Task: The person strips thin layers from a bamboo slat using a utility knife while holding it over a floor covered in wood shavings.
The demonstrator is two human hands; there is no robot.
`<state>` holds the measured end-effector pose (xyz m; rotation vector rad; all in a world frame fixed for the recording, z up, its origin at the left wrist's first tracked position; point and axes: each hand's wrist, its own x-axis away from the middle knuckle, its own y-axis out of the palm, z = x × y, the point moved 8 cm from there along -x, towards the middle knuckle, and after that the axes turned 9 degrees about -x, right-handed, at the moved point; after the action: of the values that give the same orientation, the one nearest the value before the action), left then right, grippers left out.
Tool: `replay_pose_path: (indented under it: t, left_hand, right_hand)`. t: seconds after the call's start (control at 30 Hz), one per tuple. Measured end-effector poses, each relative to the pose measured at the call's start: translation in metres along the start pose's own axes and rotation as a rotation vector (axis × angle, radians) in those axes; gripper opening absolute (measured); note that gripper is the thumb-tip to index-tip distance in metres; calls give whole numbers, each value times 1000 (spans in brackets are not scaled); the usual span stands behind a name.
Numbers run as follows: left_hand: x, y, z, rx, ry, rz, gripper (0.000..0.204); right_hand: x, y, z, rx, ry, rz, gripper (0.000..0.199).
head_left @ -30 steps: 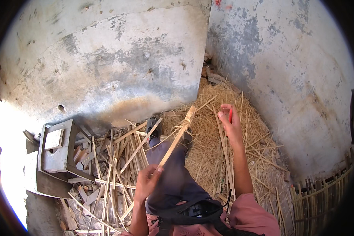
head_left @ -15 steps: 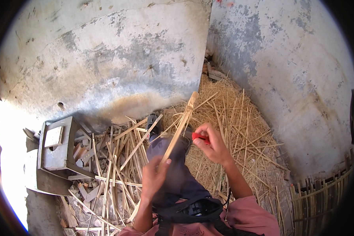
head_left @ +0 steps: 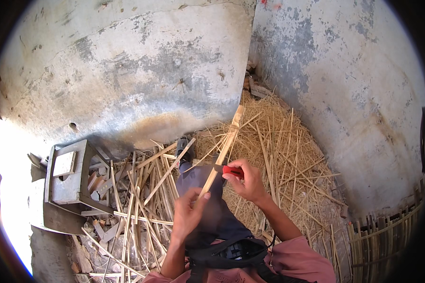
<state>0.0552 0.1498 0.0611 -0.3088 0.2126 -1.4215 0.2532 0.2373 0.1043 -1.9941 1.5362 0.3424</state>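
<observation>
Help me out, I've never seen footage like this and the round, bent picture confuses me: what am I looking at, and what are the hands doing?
A wide-angle camera on a person's head looks down, so straight edges bend. No machine: two bare hands. The left hand grips a long bamboo strip near its lower end. The right hand holds a red-handled knife against it. Around lie bamboo splints, a heap of fine shavings, a small grey stool and rough concrete walls.

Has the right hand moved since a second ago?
Yes. The right hand, with its red-handled tool, came back from over the straw pile toward the body and now sits against the bamboo strip.
</observation>
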Motion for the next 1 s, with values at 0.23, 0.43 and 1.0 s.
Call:
replay_pose_path:
  t: [0.23,0.43,1.0]
  left_hand:
    - [7,2,5,70,-25,-54,20]
    - [14,5,-6,133,-57,-110,19]
    - [20,9,-11,166,-77,-123,19]
  right_hand:
    - [-9,-19,-5,78,-91,101,34]
    - [-20,-37,-8,136,-131,175,32]
    - [-26,-49,19,7,-5,293,25]
